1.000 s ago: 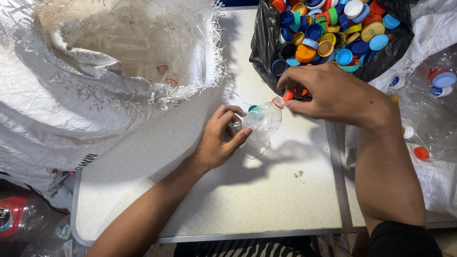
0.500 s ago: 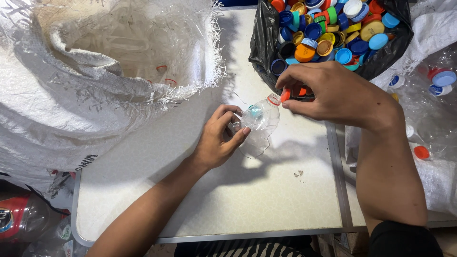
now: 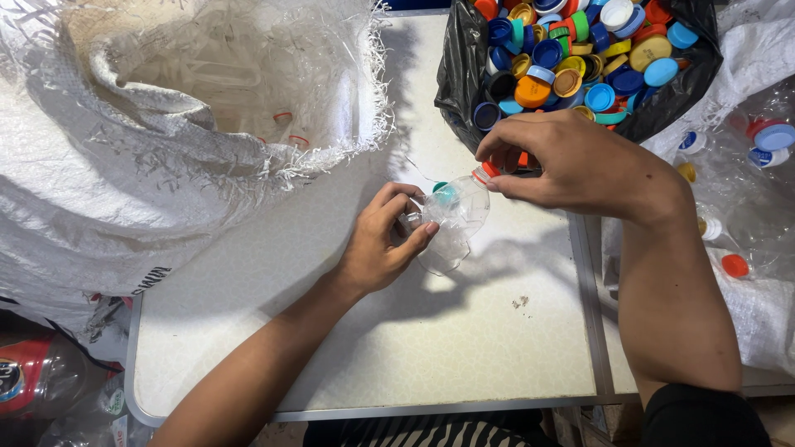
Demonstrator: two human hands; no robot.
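Left hand (image 3: 383, 242) grips crushed clear bottle (image 3: 451, 223) over the white table (image 3: 431, 348), right hand (image 3: 571, 161) pinches its orange cap (image 3: 489, 170), just below black bag of caps (image 3: 580, 58).

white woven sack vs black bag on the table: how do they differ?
The white woven sack is large, with a frayed rim, and holds clear plastic bottles; the black bag is smaller, smooth and glossy, and brims with loose coloured caps. The sack sits far left, the bag top right. Both stand open on the table.
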